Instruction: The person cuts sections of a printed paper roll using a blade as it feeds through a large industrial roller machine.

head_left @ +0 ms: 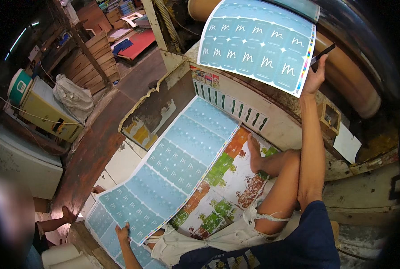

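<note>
My left hand (122, 232) is closed on the near edge of a long blue printed sheet (173, 163), thumb on top. This sheet slopes away from me over my lap and the floor, in several rows of teal label panels. My right hand (314, 80) is raised at the upper right, closed around a dark, narrow blade-like tool (323, 53). Its fingers lie against the right edge of another blue printed sheet (253, 49), which hangs curved from the machine's roller (294, 8). How firmly they grip that sheet, I cannot tell.
Under my bent leg lies a green and orange printed sheet (222, 179). Brown rollers (352, 76) and a small wooden box (329, 117) are at the right. Another person's foot (68, 215) shows lower left. A yellow box (52, 110) and a white sack (73, 96) stand farther left.
</note>
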The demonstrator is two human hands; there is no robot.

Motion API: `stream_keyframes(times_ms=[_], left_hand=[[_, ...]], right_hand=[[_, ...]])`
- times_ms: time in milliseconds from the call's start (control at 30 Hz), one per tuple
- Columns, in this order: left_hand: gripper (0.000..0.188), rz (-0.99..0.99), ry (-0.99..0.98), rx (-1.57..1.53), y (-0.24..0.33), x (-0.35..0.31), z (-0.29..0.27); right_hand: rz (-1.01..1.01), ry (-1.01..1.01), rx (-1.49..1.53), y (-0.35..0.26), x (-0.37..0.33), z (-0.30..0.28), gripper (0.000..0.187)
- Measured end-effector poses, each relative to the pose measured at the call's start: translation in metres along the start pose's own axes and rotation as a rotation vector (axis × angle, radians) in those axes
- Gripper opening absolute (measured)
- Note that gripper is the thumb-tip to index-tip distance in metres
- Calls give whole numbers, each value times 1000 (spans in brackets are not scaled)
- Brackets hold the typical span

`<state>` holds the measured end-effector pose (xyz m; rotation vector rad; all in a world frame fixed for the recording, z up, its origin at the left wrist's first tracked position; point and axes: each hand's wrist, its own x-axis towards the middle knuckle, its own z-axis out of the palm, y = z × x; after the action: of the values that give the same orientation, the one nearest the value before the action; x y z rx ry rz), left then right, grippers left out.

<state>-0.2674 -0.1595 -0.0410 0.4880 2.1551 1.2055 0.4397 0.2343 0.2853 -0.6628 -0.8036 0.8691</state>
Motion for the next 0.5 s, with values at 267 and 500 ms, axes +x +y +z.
stream_keyframes(times_ms=[267, 500], left_hand=[[43, -34, -256, -116, 7, 17, 117], [128, 300, 81, 737, 12, 15, 154]], right_hand=[[-8, -92, 141, 1, -2, 12, 89], [-289, -185, 131, 10, -6, -4, 73]])
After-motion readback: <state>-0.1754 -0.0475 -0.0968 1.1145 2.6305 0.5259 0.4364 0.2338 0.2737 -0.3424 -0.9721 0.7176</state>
